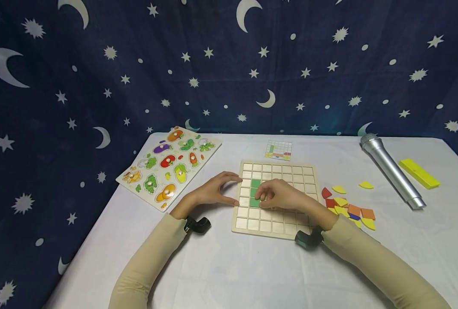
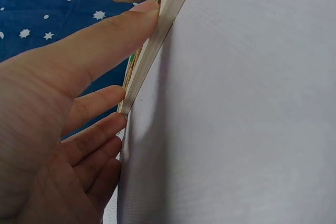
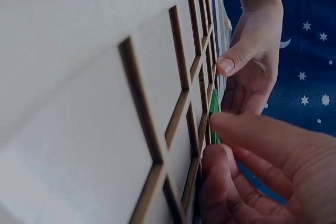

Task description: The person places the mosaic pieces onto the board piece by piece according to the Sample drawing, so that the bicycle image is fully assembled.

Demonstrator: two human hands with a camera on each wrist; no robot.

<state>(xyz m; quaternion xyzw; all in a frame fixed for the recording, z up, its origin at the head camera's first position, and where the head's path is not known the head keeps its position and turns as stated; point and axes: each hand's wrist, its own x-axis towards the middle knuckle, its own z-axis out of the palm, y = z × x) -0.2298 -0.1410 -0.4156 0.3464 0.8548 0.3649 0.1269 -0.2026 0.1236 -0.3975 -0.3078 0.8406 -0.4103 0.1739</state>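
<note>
A wooden grid board (image 1: 277,227) lies on the table in front of me. Green square tiles (image 1: 255,183) form a short column in its left part. My right hand (image 1: 280,195) is over this column, thumb and curled fingertips at a green tile (image 3: 214,102), which they partly cover in the right wrist view. My left hand (image 1: 215,189) rests at the board's left edge, thumb and fingers spread apart. In the left wrist view, the left thumb (image 2: 105,43) touches the board's rim (image 2: 157,45), and its other fingertips sit along the same side.
Loose red, orange, yellow and blue pieces (image 1: 354,209) lie right of the board. Behind it is a small pattern card (image 1: 278,150). A vegetable puzzle board (image 1: 167,167) stands left; a silver microphone (image 1: 392,171) and a yellow block (image 1: 419,173) are far right.
</note>
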